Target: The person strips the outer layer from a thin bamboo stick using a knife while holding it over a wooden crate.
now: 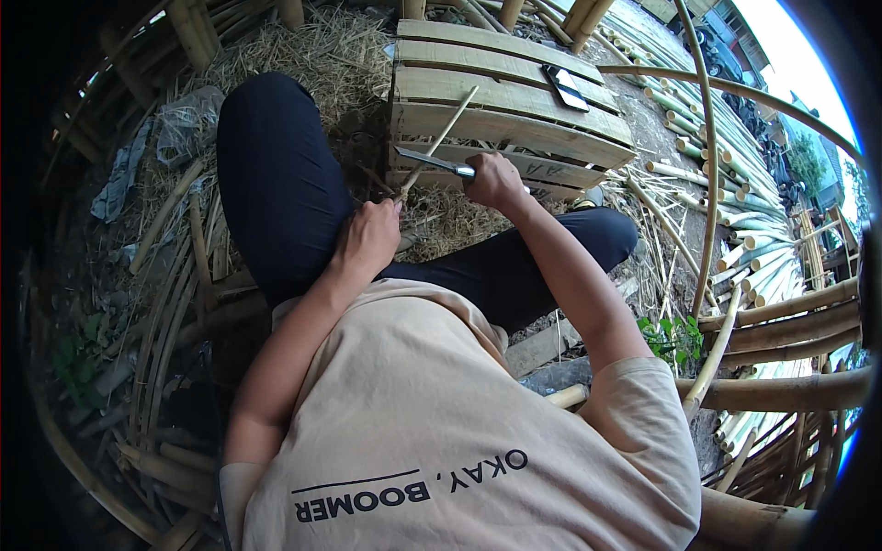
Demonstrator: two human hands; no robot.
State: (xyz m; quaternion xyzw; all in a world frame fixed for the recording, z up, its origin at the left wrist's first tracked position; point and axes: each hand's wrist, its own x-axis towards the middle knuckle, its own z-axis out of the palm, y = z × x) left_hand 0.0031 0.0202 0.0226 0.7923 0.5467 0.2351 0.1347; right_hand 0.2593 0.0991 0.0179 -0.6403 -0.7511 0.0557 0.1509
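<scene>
My left hand [369,237] is closed around the lower end of a thin bamboo stick [447,127], which slants up and to the right toward a slatted wooden crate. In my right hand [496,182] is the handle of a knife [436,163]. Its blade points left and crosses the stick a little above my left hand; whether the edge bites into the stick, I cannot tell. Both hands are in front of my body, between my bent legs in dark trousers.
The wooden crate [496,87] stands just ahead, with a phone [565,87] lying on its slats. Shavings [303,50] cover the ground. Bamboo poles [763,248] are stacked at the right, and a bamboo rail [781,390] runs beside me. Plastic sheeting [188,124] lies at the left.
</scene>
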